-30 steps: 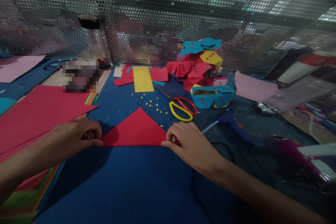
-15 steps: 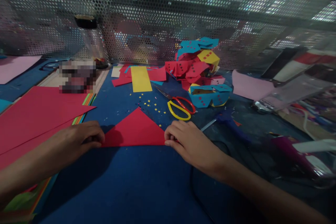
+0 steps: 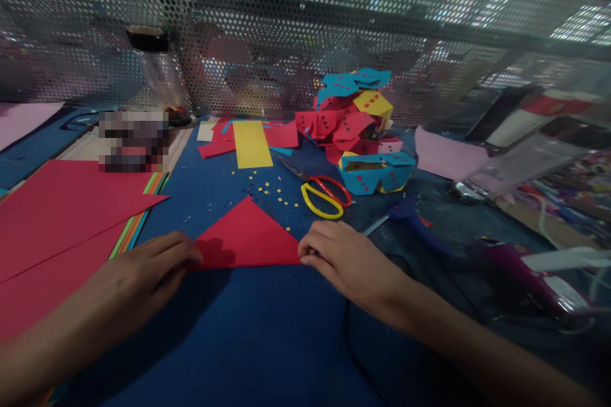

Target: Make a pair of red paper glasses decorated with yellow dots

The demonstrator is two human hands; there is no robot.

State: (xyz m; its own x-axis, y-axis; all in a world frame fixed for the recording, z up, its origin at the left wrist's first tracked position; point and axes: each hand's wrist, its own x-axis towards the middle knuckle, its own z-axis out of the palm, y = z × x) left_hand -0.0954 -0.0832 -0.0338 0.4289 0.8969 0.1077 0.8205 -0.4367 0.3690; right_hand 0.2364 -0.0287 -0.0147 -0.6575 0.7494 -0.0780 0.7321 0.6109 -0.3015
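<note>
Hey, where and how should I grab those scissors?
Probably grip the scissors by their red and yellow loops, coming from the near right: those face the right hand, while the blades point away to the far left.

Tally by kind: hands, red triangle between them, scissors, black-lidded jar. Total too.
Hands, left hand and right hand: 2
Red paper triangle: 1
Scissors: 1
Black-lidded jar: 1
Total: 5
</note>
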